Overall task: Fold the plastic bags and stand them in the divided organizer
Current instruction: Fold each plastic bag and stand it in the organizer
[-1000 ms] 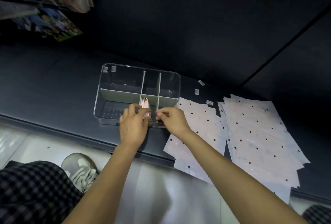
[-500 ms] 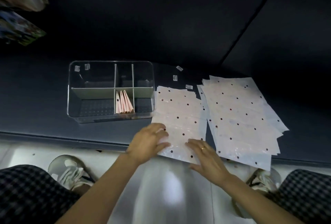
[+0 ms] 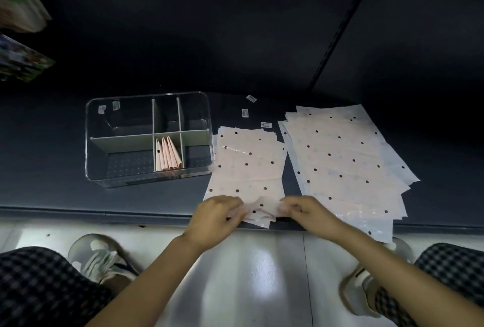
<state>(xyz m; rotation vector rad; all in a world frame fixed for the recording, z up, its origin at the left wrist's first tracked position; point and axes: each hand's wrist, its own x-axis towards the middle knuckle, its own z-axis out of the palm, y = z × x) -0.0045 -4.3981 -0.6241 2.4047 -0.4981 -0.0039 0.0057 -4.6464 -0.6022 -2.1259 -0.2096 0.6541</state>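
Note:
A clear divided organizer [image 3: 99,143] stands on the dark shelf [image 3: 52,190]. Several folded pink bags [image 3: 167,155] stand upright in its front middle compartment. To its right lies a small stack of flat pink dotted plastic bags [image 3: 246,167]. My left hand [image 3: 217,215] and my right hand [image 3: 305,211] pinch the near edge of the top bag and lift it slightly off the stack. A larger stack of the same dotted bags [image 3: 340,159] lies further right, overhanging the shelf edge.
Three small white labels [image 3: 265,124] lie on the shelf behind the stacks. Packaged goods [image 3: 18,46] hang at the upper left. The shelf's front edge runs just under my hands; below it are a glossy floor, my shoes and checked trousers.
My hands left the organizer, moved right to the small stack, lay flat on it, and now pinch and raise the near edge of the top bag.

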